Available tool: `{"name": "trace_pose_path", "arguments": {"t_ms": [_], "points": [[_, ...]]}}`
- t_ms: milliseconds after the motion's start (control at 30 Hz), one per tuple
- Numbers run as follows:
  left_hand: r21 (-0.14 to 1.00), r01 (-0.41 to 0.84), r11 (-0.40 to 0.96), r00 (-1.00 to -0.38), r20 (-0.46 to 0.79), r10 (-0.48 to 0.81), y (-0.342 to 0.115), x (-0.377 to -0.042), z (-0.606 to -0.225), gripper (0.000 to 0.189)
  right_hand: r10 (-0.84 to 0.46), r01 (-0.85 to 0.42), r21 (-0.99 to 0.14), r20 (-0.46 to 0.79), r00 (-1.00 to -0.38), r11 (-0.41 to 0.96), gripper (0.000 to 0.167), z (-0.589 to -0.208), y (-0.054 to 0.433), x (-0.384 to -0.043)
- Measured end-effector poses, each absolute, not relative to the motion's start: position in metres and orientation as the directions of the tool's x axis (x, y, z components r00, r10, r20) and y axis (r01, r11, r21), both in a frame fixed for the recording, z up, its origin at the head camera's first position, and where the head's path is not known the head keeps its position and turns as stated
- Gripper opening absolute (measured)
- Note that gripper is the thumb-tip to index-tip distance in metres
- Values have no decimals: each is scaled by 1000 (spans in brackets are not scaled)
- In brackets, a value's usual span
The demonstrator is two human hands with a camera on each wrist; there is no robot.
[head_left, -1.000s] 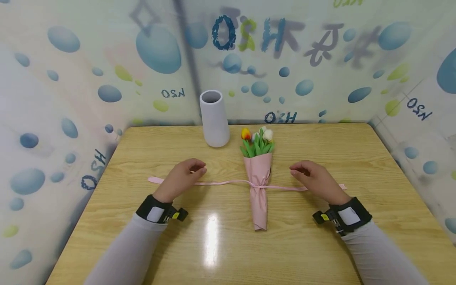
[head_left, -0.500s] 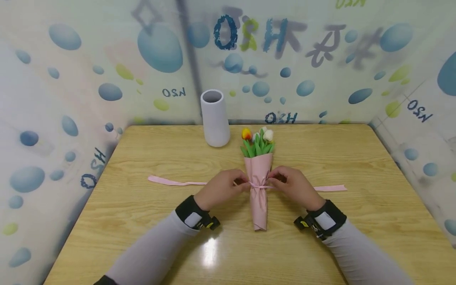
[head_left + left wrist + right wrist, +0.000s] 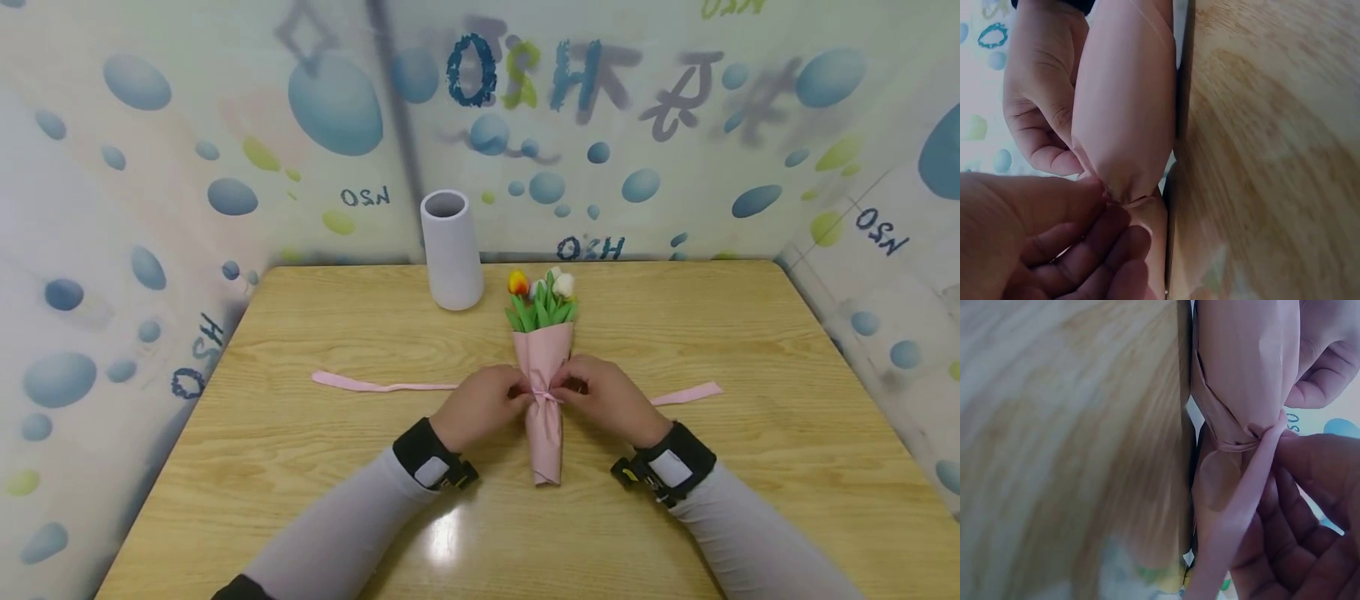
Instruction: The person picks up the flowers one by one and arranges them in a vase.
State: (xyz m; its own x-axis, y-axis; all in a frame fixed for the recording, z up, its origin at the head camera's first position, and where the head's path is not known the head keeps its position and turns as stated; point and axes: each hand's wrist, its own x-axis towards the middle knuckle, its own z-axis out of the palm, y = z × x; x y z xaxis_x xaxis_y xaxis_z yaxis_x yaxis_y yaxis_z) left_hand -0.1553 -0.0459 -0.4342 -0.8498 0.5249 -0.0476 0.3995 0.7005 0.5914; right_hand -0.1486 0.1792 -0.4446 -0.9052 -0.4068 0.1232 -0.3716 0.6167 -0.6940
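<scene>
The bouquet (image 3: 542, 343) lies on the bench (image 3: 337, 475), a little to the right of the middle of the head view. Its long axis runs almost exactly from 12 to 6 o'clock. The flower heads, one orange-yellow (image 3: 518, 282) and the others whitish, point to 12 o'clock, with green leaves (image 3: 542, 312) below them. The pink wrapping paper (image 3: 546, 454) becomes narrow towards 6 o'clock. A thin pink ribbon (image 3: 420, 387) goes around its waist, across the long axis. One tail of the ribbon lies straight towards 9 o'clock; the other comes out beyond the right hand towards 3 o'clock, slightly raised in direction.

The left hand (image 3: 483, 408) is at 9 o'clock of the waist, its thumb and forefinger closed together in a pinch on the ribbon, close against the paper. The right hand (image 3: 611, 400) is at 3 o'clock and pinches the ribbon in the same manner; in the right wrist view, a flat strip of it hangs across the fingers. In both hands the other fingers are bent loosely.

A white vase (image 3: 453, 258) stands upright at 11 o'clock from the waist, apart from the bouquet.
</scene>
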Motion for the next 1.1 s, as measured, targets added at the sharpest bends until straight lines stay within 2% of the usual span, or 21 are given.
{"name": "trace_pose_path", "arguments": {"t_ms": [300, 633, 1100], "points": [[534, 448, 717, -856, 24, 517, -43, -152, -436, 12, -469, -466, -559, 151, -870, 686, 5, -443, 174, -147], [362, 561, 744, -816, 89, 572, -38, -155, -441, 14, -513, -541, -432, 191, -837, 722, 9, -442, 170, -147], [451, 507, 734, -836, 49, 547, -43, -157, -442, 14, -512, -531, -407, 164, -843, 743, 9, -441, 172, -148]]}}
